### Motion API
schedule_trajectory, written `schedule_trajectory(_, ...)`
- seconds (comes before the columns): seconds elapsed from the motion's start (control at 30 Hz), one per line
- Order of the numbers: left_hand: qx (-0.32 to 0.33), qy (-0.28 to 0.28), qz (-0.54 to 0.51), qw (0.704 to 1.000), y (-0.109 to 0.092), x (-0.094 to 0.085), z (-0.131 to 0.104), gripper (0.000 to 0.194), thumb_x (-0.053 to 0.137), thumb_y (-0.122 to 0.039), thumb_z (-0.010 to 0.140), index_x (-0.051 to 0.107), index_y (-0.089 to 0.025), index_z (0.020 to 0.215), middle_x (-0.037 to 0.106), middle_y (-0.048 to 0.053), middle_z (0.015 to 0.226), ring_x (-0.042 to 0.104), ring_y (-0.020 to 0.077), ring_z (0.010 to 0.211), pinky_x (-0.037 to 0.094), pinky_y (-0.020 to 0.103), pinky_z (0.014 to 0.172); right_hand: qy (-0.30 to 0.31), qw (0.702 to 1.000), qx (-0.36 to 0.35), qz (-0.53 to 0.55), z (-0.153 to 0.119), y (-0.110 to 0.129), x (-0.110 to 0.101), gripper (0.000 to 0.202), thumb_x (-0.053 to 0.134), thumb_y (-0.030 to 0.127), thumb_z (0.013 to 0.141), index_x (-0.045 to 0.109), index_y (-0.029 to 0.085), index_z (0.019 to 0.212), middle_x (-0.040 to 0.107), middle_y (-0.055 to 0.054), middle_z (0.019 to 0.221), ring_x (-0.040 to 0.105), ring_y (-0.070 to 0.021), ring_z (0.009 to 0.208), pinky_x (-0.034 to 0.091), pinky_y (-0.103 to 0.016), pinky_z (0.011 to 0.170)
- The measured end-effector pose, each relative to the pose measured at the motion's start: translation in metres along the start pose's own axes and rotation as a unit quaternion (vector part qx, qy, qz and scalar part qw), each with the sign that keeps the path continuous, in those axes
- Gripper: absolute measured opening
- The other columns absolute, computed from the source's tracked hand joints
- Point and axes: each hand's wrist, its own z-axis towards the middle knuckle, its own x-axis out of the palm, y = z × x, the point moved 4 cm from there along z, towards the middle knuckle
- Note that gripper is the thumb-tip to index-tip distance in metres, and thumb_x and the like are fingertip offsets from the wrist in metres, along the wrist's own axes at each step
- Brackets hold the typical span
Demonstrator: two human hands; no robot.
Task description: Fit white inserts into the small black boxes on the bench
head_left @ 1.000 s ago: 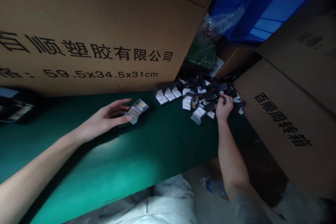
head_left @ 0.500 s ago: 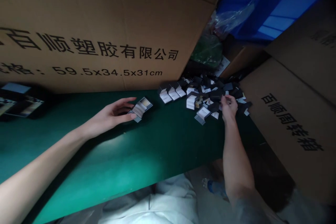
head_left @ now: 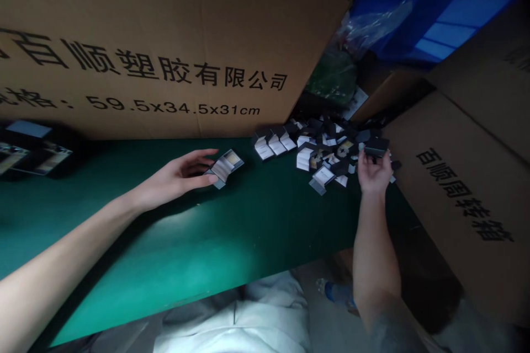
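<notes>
My left hand (head_left: 186, 174) is closed at the lower left edge of a small unfolded box (head_left: 227, 166), dark outside and pale inside, low over the green table (head_left: 232, 231). Between the thumb and fingers of my right hand (head_left: 375, 168) is a dark small box (head_left: 376, 146), at the right side of a heap of similar dark and white pieces (head_left: 321, 155). Three pieces with white flaps (head_left: 276, 143) stand in a row left of the heap.
A large printed cardboard box (head_left: 165, 22) rises behind the table. Another carton (head_left: 467, 176) borders the right side. Dark boxes (head_left: 35, 149) stand at the far left. Clear plastic and a blue bin (head_left: 447, 11) are at the back right.
My right hand has moved slightly right, and a dark small box now shows between its fingers. My left hand keeps its place at the unfolded box. The view has shifted slightly.
</notes>
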Motion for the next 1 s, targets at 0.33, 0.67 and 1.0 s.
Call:
schedule_trajectory(0.33, 0.012, 0.017, -0.015, 1.000, 0.007, 0.000, 0.000, 0.090, 0.094, -0.057, 0.073, 0.062, -0.034, 0.153, 0.072, 0.010, 0.145, 0.061, 0.0378, 0.144, 0.054, 0.051, 0.120, 0.001, 0.999, -0.026, 0.031, 0.007, 0.002, -0.012, 0.027, 0.069, 0.048, 0.091, 0.072, 0.023, 0.100, 0.069, -0.006, 0.116, 0.070, -0.0218, 0.112, 0.065, -0.035, 0.080)
schedule_trajectory(0.67, 0.103, 0.018, 0.143, 0.984, 0.004, 0.003, -0.001, 0.100, 0.083, -0.053, 0.085, 0.036, -0.032, 0.170, 0.069, 0.012, 0.144, 0.067, 0.0358, 0.130, 0.058, 0.052, 0.111, -0.099, 0.994, 0.018, 0.037, -0.014, 0.008, 0.013, 0.027, 0.056, 0.036, 0.108, 0.074, 0.019, 0.099, 0.075, -0.004, 0.113, 0.075, -0.0138, 0.107, 0.067, -0.028, 0.094)
schedule_trajectory(1.0, 0.097, -0.050, 0.292, 0.950, 0.008, -0.014, -0.002, 0.103, 0.074, -0.069, 0.084, 0.038, -0.021, 0.167, 0.068, 0.016, 0.138, 0.064, 0.0379, 0.126, 0.058, 0.049, 0.103, -0.191, 0.946, -0.154, -0.214, -0.026, 0.008, 0.022, 0.039, 0.051, -0.010, 0.090, 0.071, 0.022, 0.101, 0.072, -0.006, 0.122, 0.076, -0.0095, 0.102, 0.061, -0.019, 0.092)
